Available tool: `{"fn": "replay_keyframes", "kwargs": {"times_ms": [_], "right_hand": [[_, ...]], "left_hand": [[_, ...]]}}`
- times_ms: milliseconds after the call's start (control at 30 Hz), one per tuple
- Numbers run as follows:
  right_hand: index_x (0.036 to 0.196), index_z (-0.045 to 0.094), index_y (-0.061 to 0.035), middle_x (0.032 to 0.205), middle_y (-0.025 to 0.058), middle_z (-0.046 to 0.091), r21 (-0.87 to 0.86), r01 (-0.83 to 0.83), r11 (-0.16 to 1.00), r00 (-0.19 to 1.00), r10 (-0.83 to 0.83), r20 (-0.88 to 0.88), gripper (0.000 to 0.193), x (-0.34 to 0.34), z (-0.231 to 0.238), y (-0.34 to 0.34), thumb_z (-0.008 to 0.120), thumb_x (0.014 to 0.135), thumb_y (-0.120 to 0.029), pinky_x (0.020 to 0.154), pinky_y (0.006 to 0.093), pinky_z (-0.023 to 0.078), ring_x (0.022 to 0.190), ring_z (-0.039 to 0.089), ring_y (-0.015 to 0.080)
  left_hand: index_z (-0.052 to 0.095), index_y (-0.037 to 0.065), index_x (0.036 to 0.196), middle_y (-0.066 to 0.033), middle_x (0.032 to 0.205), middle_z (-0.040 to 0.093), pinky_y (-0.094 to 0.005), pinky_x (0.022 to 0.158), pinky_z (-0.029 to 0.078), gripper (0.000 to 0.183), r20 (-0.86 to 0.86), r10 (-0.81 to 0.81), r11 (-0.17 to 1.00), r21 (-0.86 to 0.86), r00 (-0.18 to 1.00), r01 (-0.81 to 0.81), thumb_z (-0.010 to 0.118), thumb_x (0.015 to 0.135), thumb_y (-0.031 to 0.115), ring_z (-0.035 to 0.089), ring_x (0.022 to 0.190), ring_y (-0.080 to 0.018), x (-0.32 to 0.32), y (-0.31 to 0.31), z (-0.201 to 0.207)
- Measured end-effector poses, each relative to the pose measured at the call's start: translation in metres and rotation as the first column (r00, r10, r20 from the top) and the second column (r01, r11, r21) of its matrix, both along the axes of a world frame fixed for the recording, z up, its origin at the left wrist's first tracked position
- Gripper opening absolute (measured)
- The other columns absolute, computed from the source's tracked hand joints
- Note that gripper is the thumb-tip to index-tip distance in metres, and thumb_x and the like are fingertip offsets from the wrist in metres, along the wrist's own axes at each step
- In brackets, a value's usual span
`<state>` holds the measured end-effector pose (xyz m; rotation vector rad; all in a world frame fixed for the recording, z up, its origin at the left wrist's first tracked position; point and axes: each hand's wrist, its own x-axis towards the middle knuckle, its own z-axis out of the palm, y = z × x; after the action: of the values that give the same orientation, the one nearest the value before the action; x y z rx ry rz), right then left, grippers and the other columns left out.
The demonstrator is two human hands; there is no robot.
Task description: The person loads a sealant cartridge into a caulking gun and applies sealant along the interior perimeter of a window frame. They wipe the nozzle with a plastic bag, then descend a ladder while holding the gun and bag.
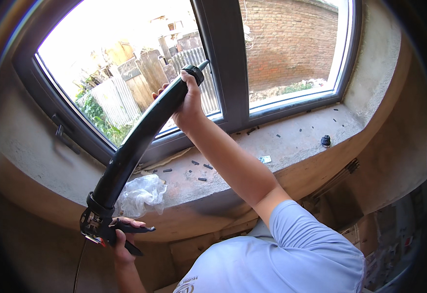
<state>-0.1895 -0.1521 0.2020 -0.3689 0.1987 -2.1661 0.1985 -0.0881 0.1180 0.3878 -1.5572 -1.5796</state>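
A long black caulking gun [140,132] slants across the view, its handle end low at the left and its nozzle [203,64] up at the right. My left hand [122,246] is closed around the handle by the trigger [138,228]. My right hand [190,105] grips the front of the barrel, just behind the nozzle collar. The nozzle tip appears against the upright of the dark window frame [223,53]; whether it touches cannot be told. Beside the gun's rear lies a crumpled clear plastic bag [142,194] on the sill.
On the rough concrete window sill [301,141] lie several small black pieces [207,166], a small white-and-blue packet [264,159] and a dark lump [325,141]. A window handle [60,131] juts out at the left. Through the glass show a brick wall [291,44] and corrugated sheets [118,100].
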Motion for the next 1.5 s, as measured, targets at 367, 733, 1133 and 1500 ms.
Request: {"fn": "replay_keyframes", "kwargs": {"times_ms": [367,733,1133,1500], "right_hand": [[0.111,0.048,0.0019,0.089,0.014,0.057,-0.031,-0.036,0.999,0.994,0.039,0.105,0.054,0.002,0.007,-0.003,0.067,0.088,-0.043,0.096,0.0489,0.06,0.087,0.067,0.0306],[0.118,0.045,-0.0021,0.091,0.0134,0.057,-0.021,-0.01,1.0,0.997,0.012,0.072,0.051,0.002,0.005,-0.007,0.065,0.088,-0.038,0.094,0.051,0.06,0.087,0.066,0.0295],[0.12,0.042,-0.0018,0.092,0.0138,0.057,-0.03,-0.003,1.0,0.999,0.005,0.051,0.054,0.001,0.003,-0.01,0.064,0.087,-0.039,0.094,0.0517,0.06,0.088,0.065,0.0299],[0.118,0.042,-0.0011,0.092,0.0143,0.054,-0.026,0.013,1.0,0.999,-0.011,0.046,0.054,0.004,0.006,-0.006,0.065,0.085,-0.038,0.093,0.0513,0.061,0.087,0.065,0.0307]], "left_hand": [[0.052,-0.002,0.123,-0.0193,0.109,0.065,-0.0531,0.101,0.055,0.05,0.026,-0.038,0.996,-0.075,0.999,0.04,0.065,0.102,0.042,0.068,0.106,-0.0328,0.003,-0.007,0.02],[0.052,-0.001,0.122,-0.0186,0.108,0.064,-0.0526,0.101,0.055,0.047,0.01,-0.025,1.0,0.016,1.0,0.024,0.064,0.103,0.04,0.068,0.104,-0.0331,0.009,-0.016,0.009],[0.052,-0.002,0.122,-0.0197,0.107,0.066,-0.0519,0.099,0.055,0.047,0.041,-0.037,0.999,-0.028,0.998,0.038,0.064,0.103,0.04,0.069,0.103,-0.0333,0.008,-0.021,0.008],[0.053,-0.002,0.119,-0.0192,0.104,0.066,-0.0528,0.099,0.055,0.045,0.037,-0.051,0.997,-0.059,0.998,0.053,0.064,0.103,0.039,0.069,0.103,-0.0341,0.008,-0.024,0.01]]}}
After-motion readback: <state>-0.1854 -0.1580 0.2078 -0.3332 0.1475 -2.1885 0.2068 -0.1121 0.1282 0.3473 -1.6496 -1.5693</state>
